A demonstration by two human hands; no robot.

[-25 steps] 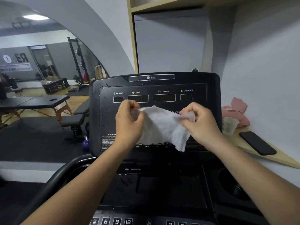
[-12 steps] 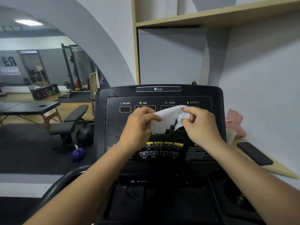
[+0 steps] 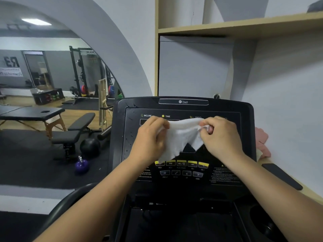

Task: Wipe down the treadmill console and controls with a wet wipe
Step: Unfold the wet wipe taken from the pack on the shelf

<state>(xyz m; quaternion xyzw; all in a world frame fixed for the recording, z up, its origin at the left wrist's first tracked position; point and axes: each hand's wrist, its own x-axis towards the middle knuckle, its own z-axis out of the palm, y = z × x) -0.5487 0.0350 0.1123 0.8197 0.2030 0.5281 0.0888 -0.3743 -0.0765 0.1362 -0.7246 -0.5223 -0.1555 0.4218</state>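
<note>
A white, creased wipe is held spread before the black console displays. Yellow and grey buttons are shown in two rows beneath it.

L hand; R hand; pinch grips

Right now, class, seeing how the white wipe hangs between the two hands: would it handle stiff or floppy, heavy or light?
Probably floppy: the wipe sags and creases between the left hand and right hand. Likely light: pinching fingers alone hold it up. It may bunch when pushed over the console unless pressed flat.
</note>
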